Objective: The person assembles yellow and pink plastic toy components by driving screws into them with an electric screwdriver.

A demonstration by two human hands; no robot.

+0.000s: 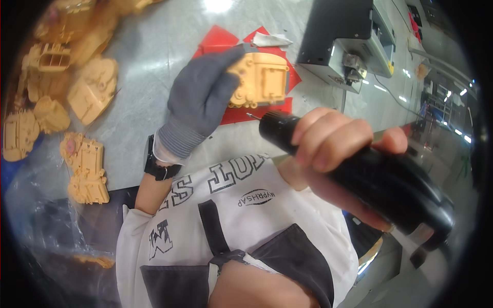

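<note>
My left hand, in a grey knit glove, grips the left side of a yellow-orange plastic housing over a red pad. The glove covers part of the housing. In my bare right hand is a black power screwdriver, its fingers wrapped round the body. The thin metal bit points left, just below the housing and apart from it, as far as I can tell.
Red sheets lie under the work, with a crumpled white scrap beyond. A black and grey machine stands at the back right. More yellow-orange housings are piled at the left, one housing near the table edge.
</note>
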